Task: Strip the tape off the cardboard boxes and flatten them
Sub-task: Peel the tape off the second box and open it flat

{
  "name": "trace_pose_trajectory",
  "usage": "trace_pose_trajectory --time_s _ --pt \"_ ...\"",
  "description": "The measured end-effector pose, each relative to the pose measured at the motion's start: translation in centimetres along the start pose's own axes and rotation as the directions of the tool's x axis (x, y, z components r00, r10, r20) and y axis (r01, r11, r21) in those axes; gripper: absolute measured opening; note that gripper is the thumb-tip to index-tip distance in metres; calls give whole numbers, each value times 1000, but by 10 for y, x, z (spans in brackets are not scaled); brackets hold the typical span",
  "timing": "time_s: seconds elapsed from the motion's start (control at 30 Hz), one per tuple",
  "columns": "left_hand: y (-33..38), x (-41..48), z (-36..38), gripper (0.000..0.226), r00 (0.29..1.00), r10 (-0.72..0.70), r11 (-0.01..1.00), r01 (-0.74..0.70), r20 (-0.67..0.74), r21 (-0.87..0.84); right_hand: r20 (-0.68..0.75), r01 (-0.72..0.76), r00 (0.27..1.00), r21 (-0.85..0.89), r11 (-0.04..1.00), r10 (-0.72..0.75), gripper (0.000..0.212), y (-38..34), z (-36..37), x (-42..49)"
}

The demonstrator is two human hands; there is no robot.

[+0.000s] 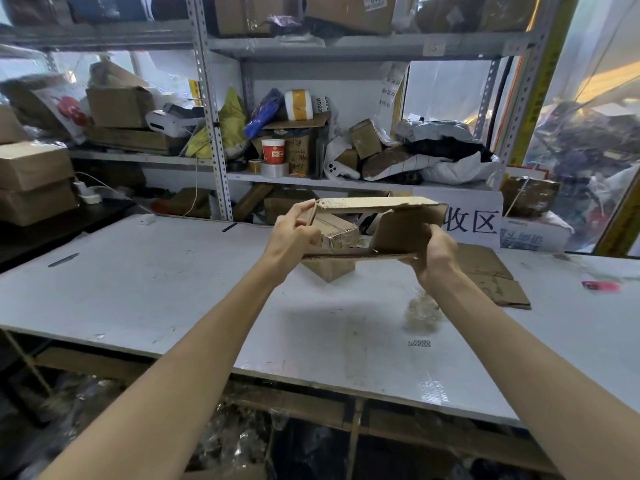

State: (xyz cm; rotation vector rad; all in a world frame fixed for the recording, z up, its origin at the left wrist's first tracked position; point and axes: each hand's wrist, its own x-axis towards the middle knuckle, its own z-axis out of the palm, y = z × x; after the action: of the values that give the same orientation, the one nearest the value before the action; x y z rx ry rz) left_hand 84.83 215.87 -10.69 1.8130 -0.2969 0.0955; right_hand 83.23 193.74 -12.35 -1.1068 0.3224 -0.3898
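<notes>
head view: 2 hands (363, 244) grip torn corrugated box (398, 223).

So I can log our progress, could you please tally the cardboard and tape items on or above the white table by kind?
Boxes not yet flat: 2 (held box, small taped box)
Flattened cardboard pile: 1
Clear tape wad: 1
Total: 4
</notes>
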Motion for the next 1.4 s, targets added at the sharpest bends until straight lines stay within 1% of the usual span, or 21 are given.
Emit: trace_pose_trajectory --time_s 0.07,0.13,0.2,0.23,0.3,0.37,0.43,0.47,0.53,0.6,0.67,0.73,0.8,0.87,0.97,1.03,1.13,1.2,1.27,1.33,1.4 --pt "4 2 5 84 1000 3 1000 -3 -2 5 92 4 996 36 999 -7 32 1 -5 -2" --pt "5 2 12 84 1000 19 1000 -19 -16 25 169 43 985 12 999 -44 45 2 -13 -2" --pt "5 1 21 89 998 52 996 -49 -41 70 212 73 975 -42 996 -62 45 2 -22 -2" --pt "5 2 24 92 996 65 997 -62 -62 48 215 70 975 -64 995 -55 43 2 -27 -1" --pt "5 6 28 93 994 41 983 -58 -104 -171 162 37 987 -119 992 -17 44 0 -38 0" --pt "6 12 32 89 995 3 907 -43 -96 -419 77 18 997 -200 980 -3 35 -2 -50 3" --pt "8 15 43 81 997 -3 842 -41 -79 -538 101 46 995 -274 961 -19 18 -4 -60 5" --pt "9 17 52 68 996 -12 816 -42 -89 -577 123 74 992 -286 955 -40 17 -5 -65 6" --pt "9 20 74 37 994 -66 767 -2 -82 -642 107 137 988 -273 952 -111 45 -8 -76 8" --pt "7 26 98 20 983 -184 700 119 -17 -704 43 161 987 -238 958 -155 74 -11 -86 9" --pt "5 32 126 11 961 -268 649 234 71 -724 13 156 988 -181 971 -156 92 -11 -97 12" --pt "7 36 157 9 944 -304 613 295 126 -733 6 165 986 -189 968 -167 98 -8 -111 16" --pt "7 42 182 17 938 -326 577 299 122 -760 -17 168 984 -259 951 -179 95 -5 -128 20" --pt "3 54 198 15 940 -327 576 280 97 -768 -80 176 974 -328 928 -213 91 -7 -150 28" --pt "-10 79 214 9 943 -318 603 284 102 -746 -209 149 936 -490 859 -282 107 -20 -189 49" --pt "-17 92 228 8 943 -302 607 305 141 -734 -182 172 938 -499 849 -296 115 -30 -209 65" --pt "-23 116 255 7 931 -289 580 356 223 -733 -152 185 953 -390 902 -261 114 -34 -228 92" --pt "-25 137 271 7 921 -282 590 388 270 -708 -248 170 917 -470 866 -314 110 -33 -237 115" --pt "-31 158 285 20 907 -277 625 422 318 -657 -319 90 884 -600 795 -340 110 -33 -247 138" --pt "-41 175 295 33 903 -277 669 426 327 -609 -308 72 895 -614 786 -322 112 -31 -259 160" --pt "-47 190 306 35 926 -253 699 374 279 -609 -274 85 909 -617 782 -314 92 -25 -269 180"
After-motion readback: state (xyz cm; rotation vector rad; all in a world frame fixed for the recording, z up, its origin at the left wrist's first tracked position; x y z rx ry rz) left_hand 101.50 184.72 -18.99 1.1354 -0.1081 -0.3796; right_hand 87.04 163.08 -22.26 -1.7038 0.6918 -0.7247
